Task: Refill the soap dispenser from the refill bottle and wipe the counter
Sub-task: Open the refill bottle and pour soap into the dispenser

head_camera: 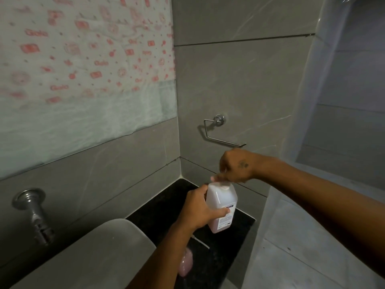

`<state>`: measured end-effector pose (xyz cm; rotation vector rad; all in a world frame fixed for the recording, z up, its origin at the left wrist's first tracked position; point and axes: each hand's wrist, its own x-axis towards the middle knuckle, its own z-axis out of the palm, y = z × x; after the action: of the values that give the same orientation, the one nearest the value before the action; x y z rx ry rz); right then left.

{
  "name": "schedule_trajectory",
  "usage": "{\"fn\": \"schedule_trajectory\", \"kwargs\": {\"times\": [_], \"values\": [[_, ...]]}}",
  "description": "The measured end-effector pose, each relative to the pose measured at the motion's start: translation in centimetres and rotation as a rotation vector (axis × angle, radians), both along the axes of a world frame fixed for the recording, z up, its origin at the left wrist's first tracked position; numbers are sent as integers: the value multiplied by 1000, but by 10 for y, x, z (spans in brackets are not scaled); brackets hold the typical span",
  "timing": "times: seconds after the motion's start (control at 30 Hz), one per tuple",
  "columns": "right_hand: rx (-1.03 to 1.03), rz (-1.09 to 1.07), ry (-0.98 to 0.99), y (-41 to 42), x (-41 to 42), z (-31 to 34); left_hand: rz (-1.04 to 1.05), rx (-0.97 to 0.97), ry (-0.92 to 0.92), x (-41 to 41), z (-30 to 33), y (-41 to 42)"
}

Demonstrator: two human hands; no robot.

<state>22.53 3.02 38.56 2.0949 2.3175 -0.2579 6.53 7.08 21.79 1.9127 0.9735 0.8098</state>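
Observation:
A white translucent refill bottle (221, 202) with pink soap in its lower part stands upright on the black counter (158, 207). My left hand (201, 209) grips its side around the label. My right hand (234, 166) is closed over the bottle's top, fingers pinched at the cap, which is hidden under them. A small pink soap dispenser (186, 264) sits lower on the counter, mostly hidden behind my left forearm. A thin white tube (201, 241) lies on the counter beside it.
A pale oval basin (93, 255) fills the lower left, with a metal wall tap (34, 213) above it. A chrome towel holder (220, 132) hangs on the grey tiled wall. A glass shower panel (312, 90) stands at the right. Patterned paper covers the mirror.

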Motion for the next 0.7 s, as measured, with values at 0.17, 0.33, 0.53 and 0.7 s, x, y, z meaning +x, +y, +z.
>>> {"fn": "schedule_trajectory", "kwargs": {"times": [0.17,0.33,0.53,0.7], "values": [[-93,120,82,-4,1,1,-12,5,2,-4,0,-2],[-51,52,7,-1,-1,-5,-14,1,-5,-5,0,-3],[-89,237,24,-4,1,-1,2,-21,-1,0,-4,-3],[10,288,31,2,11,-4,12,-26,21,4,-8,2]]}}
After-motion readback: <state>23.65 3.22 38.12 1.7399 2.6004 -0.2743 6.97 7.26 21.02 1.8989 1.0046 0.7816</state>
